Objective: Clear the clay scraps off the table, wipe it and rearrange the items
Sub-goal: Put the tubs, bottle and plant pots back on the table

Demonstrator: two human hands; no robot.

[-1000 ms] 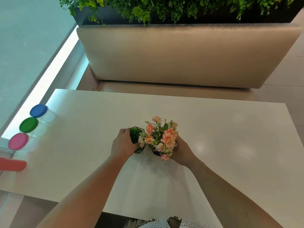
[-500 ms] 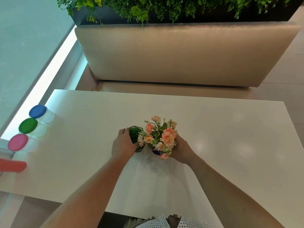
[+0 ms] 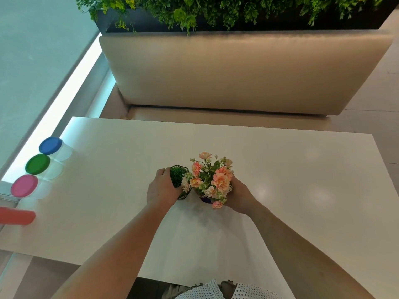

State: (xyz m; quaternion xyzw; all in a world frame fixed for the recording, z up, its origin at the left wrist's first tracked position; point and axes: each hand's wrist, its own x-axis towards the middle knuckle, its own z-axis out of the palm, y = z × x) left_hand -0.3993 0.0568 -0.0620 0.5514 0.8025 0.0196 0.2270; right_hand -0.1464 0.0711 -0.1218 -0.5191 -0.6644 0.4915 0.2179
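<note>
In the middle of the white table (image 3: 302, 190) stand two small decorations side by side. My left hand (image 3: 162, 188) is wrapped around a dark hexagonal pot of green moss (image 3: 178, 176). My right hand (image 3: 239, 195) grips the right side of a small blue pot holding peach and pink flowers (image 3: 211, 180); the pot itself is mostly hidden under the blooms. Both pots rest on the tabletop and touch each other. No clay scraps show on the surface.
Along the table's left edge stand three clear tubs with blue (image 3: 50, 145), green (image 3: 37, 164) and pink (image 3: 24, 186) lids, and a red lid (image 3: 16, 215) is cut off by the frame. A beige bench (image 3: 237, 72) with a planter of greenery (image 3: 216, 9) stands beyond the table.
Both hands stay on the two pots, which have hardly moved; the view has only shifted slightly.
</note>
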